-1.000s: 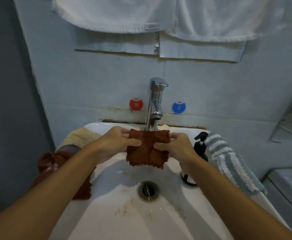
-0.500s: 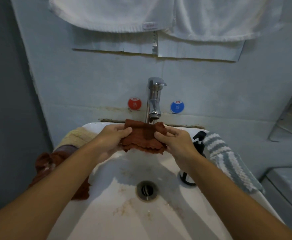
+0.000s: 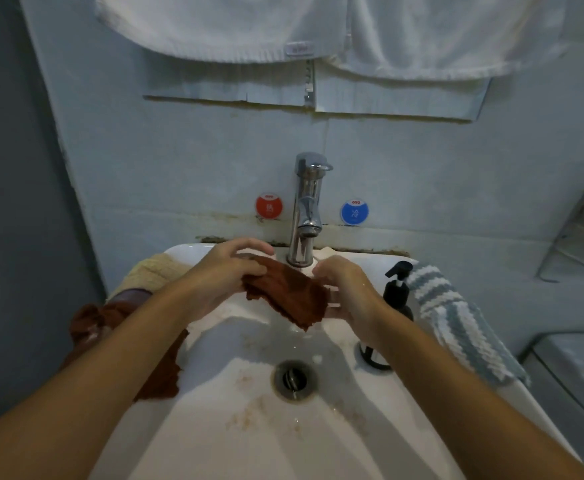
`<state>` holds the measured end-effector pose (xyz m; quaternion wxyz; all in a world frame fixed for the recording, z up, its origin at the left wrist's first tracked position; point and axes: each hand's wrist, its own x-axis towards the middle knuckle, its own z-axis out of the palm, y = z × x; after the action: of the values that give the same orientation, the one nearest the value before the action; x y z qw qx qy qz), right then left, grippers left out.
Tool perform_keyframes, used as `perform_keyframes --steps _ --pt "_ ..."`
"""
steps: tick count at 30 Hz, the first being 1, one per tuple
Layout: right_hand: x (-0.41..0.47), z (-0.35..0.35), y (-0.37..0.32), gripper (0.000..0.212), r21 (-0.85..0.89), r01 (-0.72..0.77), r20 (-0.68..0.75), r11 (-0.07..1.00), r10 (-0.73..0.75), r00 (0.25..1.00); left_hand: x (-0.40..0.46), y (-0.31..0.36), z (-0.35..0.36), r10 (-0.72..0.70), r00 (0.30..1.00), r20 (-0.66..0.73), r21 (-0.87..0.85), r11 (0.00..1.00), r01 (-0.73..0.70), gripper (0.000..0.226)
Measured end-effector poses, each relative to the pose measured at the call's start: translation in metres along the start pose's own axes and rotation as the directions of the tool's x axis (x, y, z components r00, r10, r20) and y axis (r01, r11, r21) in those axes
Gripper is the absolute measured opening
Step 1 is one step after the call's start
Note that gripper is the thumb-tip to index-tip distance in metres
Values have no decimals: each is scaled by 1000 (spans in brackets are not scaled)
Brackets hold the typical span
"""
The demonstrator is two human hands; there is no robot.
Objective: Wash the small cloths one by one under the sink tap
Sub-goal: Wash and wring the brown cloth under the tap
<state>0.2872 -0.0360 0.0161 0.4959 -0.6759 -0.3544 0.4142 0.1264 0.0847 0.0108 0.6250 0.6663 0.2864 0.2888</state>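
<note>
Both hands, left hand (image 3: 224, 275) and right hand (image 3: 347, 292), fingers grasping rust-brown cloth (image 3: 289, 294) over stained white sink (image 3: 318, 445), chrome tap (image 3: 306, 209) behind; pale blue wall (image 3: 179, 161), white towels (image 3: 214, 26) overhead.

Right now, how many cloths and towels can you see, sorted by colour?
Brown cloths: 2, one held in both hands, one on the sink's left rim
Yellow cloth: 1
Striped blue-and-white cloth: 1
White towels: 2, hanging above
Total: 6

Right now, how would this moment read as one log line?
step: washing brown cloth | left hand: grips it | right hand: holds it | place: over sink, below tap
</note>
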Motion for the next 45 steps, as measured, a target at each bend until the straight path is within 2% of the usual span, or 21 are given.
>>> perform_keyframes --steps 3,6,8,13,18,20,22,24,26,28,31,33,34,36,38,40,41,42,43,44,45 --pt "-1 2 13 50 -342 201 161 918 -153 975 -2 -1 6 18 995 94 120 992 -29 34" --pt "7 8 25 56 -556 212 212 803 -109 971 -2 -1 12 32 995 91 236 970 -52 30" --pt "9 8 29 49 -550 223 219 805 -119 969 -3 -1 13 33 998 55 224 974 -44 28" --pt "4 17 34 23 -386 241 272 891 -140 952 0 -4 13 56 997 -61 197 979 -43 26" --pt "10 23 37 44 -519 158 152 840 -91 984 -3 -5 18 72 993 -95 259 965 -45 22" --pt "11 23 41 46 -553 140 94 821 -105 990 -4 -5 21 80 994 -78 279 959 -55 21" --pt "11 23 43 38 -578 142 69 804 -125 990 -5 -7 24 99 992 -75 288 955 -74 21" --pt "10 25 44 19 -573 144 62 806 -133 989 -5 -9 26 146 986 -79 350 930 -109 19" --pt "9 25 45 8 -522 138 65 842 -122 990 -6 -12 27 259 964 -60 488 850 -198 14" --pt "7 23 47 5 -456 127 71 881 -106 992 -7 -14 27 410 912 -13 641 704 -307 9" --pt "5 22 48 5 -319 54 8 946 -54 998 -9 -13 23 533 845 46 761 529 -376 17" --pt "6 19 45 11 -105 -55 -9 993 54 998 -12 -15 22 559 819 131 814 411 -411 35" --pt "6 17 43 15 23 -108 47 994 106 993 -13 -17 23 571 795 206 827 333 -453 48" --pt "4 10 39 21 174 -184 251 967 137 958 -14 -24 29 553 734 394 849 87 -521 77" --pt "-1 6 36 31 105 -201 459 974 131 879 -11 -30 35 543 664 513 838 -150 -524 89" --pt "-9 7 32 41 -56 -149 591 987 153 792 -8 -33 41 582 560 590 781 -234 -579 64" --pt "-11 9 30 44 -144 -111 600 983 176 780 -5 -37 43 610 508 609 758 -259 -598 45" --pt "-12 12 30 46 -249 -54 554 967 188 811 -6 -38 44 613 493 618 753 -282 -594 29" --pt "-12 16 30 44 -380 30 456 924 159 876 -8 -38 47 567 553 611 775 -286 -564 25" --pt "-9 18 32 40 -525 124 335 842 70 939 -12 -37 51 504 660 557 827 -265 -495 26" --pt "-6 20 33 37 -665 210 248 717 -53 967 -17 -32 58 427 775 466 885 -234 -403 21"
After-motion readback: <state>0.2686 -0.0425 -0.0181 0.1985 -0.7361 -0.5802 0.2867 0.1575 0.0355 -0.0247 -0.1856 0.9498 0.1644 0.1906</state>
